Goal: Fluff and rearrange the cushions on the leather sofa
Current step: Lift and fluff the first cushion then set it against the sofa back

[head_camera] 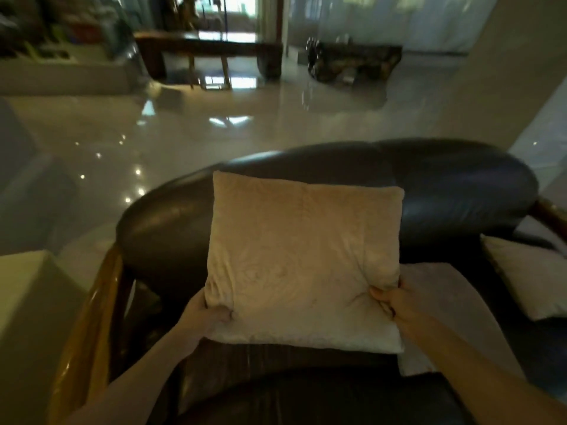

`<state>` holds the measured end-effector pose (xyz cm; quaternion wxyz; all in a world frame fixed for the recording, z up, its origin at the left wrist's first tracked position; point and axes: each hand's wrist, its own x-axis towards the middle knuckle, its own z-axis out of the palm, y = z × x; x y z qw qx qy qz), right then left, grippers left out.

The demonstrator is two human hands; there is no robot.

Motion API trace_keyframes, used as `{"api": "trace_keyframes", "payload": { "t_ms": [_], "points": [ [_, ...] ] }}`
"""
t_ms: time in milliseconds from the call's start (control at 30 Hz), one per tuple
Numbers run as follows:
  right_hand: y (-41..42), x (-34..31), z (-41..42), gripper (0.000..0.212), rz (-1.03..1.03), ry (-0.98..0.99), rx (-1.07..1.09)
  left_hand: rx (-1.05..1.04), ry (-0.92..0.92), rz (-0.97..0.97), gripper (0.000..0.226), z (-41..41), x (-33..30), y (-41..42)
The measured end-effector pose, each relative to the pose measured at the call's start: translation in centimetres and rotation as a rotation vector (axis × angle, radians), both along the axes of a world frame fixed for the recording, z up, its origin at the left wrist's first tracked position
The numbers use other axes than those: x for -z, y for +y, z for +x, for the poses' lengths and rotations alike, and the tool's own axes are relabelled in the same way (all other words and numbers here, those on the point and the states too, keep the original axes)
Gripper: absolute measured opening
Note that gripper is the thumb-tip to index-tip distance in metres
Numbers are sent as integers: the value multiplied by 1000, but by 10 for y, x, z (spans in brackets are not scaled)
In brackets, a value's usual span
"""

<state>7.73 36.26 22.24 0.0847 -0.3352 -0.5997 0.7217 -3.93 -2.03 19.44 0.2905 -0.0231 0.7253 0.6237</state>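
Both hands are on the beige cushion point(303, 262) here, and it stands upright in front of the person, its face turned toward the camera, its top edge up against the rounded backrest of the dark leather sofa point(454, 191); whether the bottom edge rests on the seat or hangs just above it I cannot tell. The left hand point(208, 317) has the lower left corner, fingers curled shut into the fabric so it bunches. The right hand point(388, 297) pinches the right edge a little higher up, thumb pressed in and puckering the cover. So both are closed tight on the cushion, neither one spread wide. The cushion is close to square, slightly taller than wide as held, and sits squarely between the two hands, neither clearly nearer, which looks right for a shake or a squeeze from both sides to plump it. Behind its right edge a second pale cushion point(429, 274) lies on the seat, partly hidden, and a third cushion point(527, 280) leans further right, near the sofa's far end. The wooden armrest point(89, 317) curves along the left. My read: fluffing is in hand now, and placing this one against the backrest comes next, with the other two not yet dealt with
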Motion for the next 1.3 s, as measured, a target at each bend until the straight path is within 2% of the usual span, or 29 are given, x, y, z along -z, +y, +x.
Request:
{"api": "trace_keyframes", "payload": {
  "t_ms": [67, 167, 200, 267, 333, 433, 600, 667, 733, 867, 1067, 1167, 1200, 1300],
  "points": [
    [5, -33, -13, 65, 70, 79, -63, 1, 68, 22, 104, -10, -29, -1],
    [15, -76, -30, 55, 129, 177, -91, -47, 156, 46, 93, -23, -72, -1],
    [18, -88, -35, 63, 124, 200, -99, -87, 159, 80, 94, -28, -84, -1],
    [27, -109, -46, 90, 131, 243, -140, -143, 165, 192, 102, -37, -113, 3],
    [36, -129, -56, 104, 150, 310, -180, -129, 204, 281, 103, -44, -142, 11],
    [56, -158, -76, 103, 160, 389, -283, -121, 281, 288, 103, -47, -183, 29],
    [93, -193, -106, 102, 139, 447, -434, -255, 347, 299, 90, -57, -227, 63],
    [111, -204, -123, 101, 131, 458, -498, -299, 385, 297, 93, -62, -239, 78],
    [121, -212, -138, 101, 130, 455, -513, -317, 418, 294, 98, -65, -246, 86],
    [129, -226, -170, 109, 102, 486, -479, -369, 418, 334, 74, -76, -252, 87],
    [120, -258, -204, 99, 105, 544, -553, -379, 516, 365, 87, -94, -232, 73],
    [115, -271, -215, 84, 113, 531, -549, -377, 528, 400, 60, -96, -215, 73],
    [112, -272, -220, 81, 117, 516, -541, -380, 524, 400, 61, -97, -208, 71],
    [109, -276, -230, 79, 97, 484, -488, -337, 472, 378, 92, -102, -193, 69]
  ]
}}
